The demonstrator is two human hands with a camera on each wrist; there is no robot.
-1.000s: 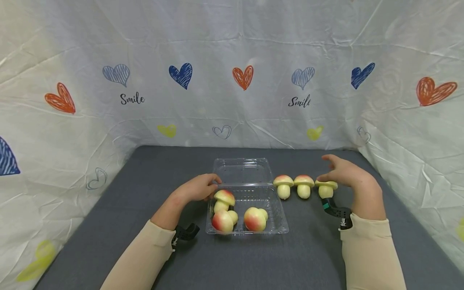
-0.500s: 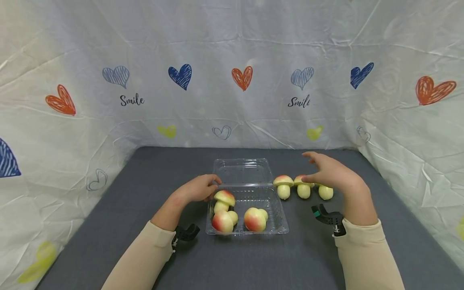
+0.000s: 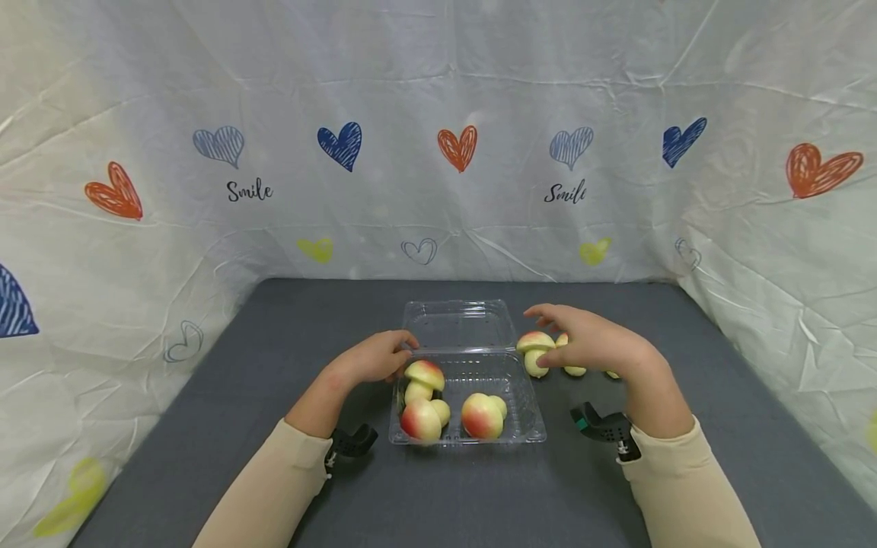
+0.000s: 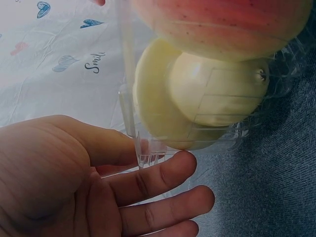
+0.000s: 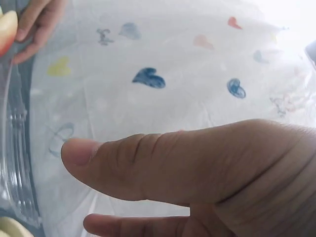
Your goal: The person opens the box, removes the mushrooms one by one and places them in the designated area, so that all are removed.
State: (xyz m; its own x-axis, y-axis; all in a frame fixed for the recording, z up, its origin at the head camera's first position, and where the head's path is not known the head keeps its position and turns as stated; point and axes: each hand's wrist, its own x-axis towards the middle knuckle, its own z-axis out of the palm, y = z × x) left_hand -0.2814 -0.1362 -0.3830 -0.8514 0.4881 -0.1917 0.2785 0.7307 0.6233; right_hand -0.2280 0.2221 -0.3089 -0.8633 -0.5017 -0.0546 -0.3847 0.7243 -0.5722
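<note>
An opened clear plastic clamshell box lies on the grey table, its lid folded back. Its base holds three toy mushrooms, pale yellow with red-blushed caps: one at back left, one at front left, one at front right. My left hand pinches the box's left rim between thumb and forefinger; the left wrist view shows the box wall between them. My right hand, thumb and fingers spread, hovers by the nearest mushroom of the row right of the box, holding nothing.
Two more mushrooms of that row, a middle one and a far-right one, are mostly hidden behind my right hand. The box's lid lies toward the back. A white heart-printed sheet encloses the table's back and sides.
My right hand has moved left along the mushroom row, from above the far-right mushroom to the one nearest the box. My left hand and the box have stayed put.
</note>
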